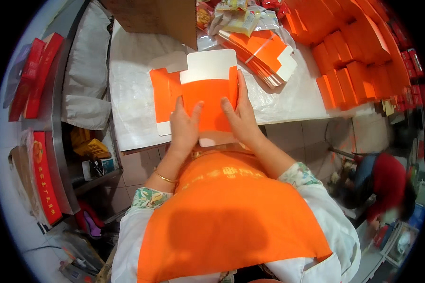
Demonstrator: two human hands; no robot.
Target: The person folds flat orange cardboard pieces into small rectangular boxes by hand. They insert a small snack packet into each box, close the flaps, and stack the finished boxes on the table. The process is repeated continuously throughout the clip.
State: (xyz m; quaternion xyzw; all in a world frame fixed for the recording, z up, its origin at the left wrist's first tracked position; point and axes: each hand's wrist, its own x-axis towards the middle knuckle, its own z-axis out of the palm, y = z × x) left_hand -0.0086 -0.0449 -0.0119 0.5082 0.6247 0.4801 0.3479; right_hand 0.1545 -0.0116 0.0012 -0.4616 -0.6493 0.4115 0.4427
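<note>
An orange cardboard box (208, 101) with white flaps at its far and near ends is held between my two hands, over the near edge of the table. My left hand (185, 125) grips its left side, thumb resting on the orange face. At the right side, my right hand (243, 118) has its fingers along the edge and its thumb on the face. The far white flap (212, 59) stands out from the box. Just left of it, another flat orange carton (163, 96) lies on the table, partly covered by the box and my left hand.
A tied stack of flat orange cartons (264, 56) lies beyond on the white-covered table (132, 94). Rows of orange boxes (349, 80) fill the right. A brown cardboard box (151, 19) and packets (243, 19) sit at the back. A person in red (389, 181) bends at the lower right.
</note>
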